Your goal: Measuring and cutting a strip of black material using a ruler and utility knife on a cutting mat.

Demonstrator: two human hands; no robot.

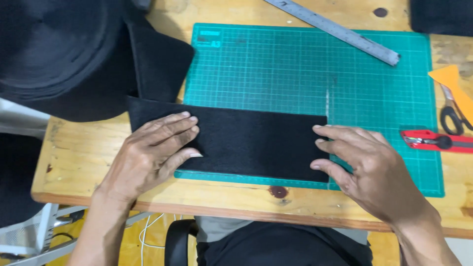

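Note:
A black felt strip (251, 140) lies flat across the near part of a green cutting mat (295, 74). Its left end runs up into a big black felt roll (54, 54) at the table's far left. My left hand (152, 152) presses flat on the strip's left part, fingers spread. My right hand (364, 167) rests at the strip's cut right end, fingertips touching its edge, with the thumb near its lower corner. Neither hand grips anything.
A steel ruler (340, 32) lies diagonally at the mat's far edge. A red utility knife (433, 142), black-handled scissors (453, 116) and an orange scraper (451, 79) sit at the right. The wooden table (79, 152) ends near me. More black material (441, 15) lies far right.

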